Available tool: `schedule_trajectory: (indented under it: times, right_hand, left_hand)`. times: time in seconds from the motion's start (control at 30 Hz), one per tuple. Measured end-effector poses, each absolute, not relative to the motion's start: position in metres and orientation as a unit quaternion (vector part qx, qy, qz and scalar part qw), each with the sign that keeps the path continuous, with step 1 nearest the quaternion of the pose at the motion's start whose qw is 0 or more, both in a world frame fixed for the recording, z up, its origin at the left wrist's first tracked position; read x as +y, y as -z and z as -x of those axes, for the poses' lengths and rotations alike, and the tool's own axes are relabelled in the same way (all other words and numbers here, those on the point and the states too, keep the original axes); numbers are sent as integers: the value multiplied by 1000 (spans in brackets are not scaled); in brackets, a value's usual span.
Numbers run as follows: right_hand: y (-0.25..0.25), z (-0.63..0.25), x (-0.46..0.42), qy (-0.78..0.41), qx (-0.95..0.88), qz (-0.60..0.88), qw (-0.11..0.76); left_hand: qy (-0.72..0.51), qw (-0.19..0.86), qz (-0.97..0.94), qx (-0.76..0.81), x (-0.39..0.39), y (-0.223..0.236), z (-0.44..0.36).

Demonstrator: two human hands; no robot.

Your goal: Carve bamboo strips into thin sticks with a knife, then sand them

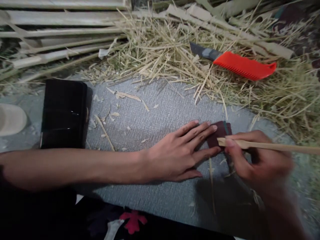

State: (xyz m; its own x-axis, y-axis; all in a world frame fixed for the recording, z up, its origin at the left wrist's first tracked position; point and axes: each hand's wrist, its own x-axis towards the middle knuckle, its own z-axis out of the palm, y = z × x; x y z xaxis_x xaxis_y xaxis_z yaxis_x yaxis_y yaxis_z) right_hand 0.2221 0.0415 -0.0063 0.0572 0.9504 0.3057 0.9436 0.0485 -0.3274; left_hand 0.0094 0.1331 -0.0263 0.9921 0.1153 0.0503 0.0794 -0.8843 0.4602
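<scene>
My left hand (176,155) lies palm down on the grey textured surface, its fingers stretched out to the right. Those fingertips press on the edge of a small dark brown piece of what looks like sandpaper (213,138), with a thin greenish strip near its top. My right hand (258,160), slightly blurred, grips a slim pale wooden stick (280,146) close to its carved, flattened tip. That tip rests on or just over the brown piece; whether it touches I cannot tell. The stick's other end runs out of view at the right.
An orange-handled knife (245,65) lies on a heap of straw-like shavings (160,50) at the back. Split bamboo lengths (62,18) are stacked back left. A glossy black box-like object (63,113) and a whitish round thing (11,119) stand at the left.
</scene>
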Motion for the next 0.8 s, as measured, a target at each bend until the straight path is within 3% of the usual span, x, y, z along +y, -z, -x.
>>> schedule_trajectory:
  times: [0.43, 0.8]
  right_hand:
    - [11, -228, 40, -22, -655, 704, 274]
    - [9, -231, 38, -31, -659, 704, 262]
  left_hand:
    - [-35, 233, -971, 50, 133, 27, -10]
    - [-33, 232, -971, 53, 133, 26, -10]
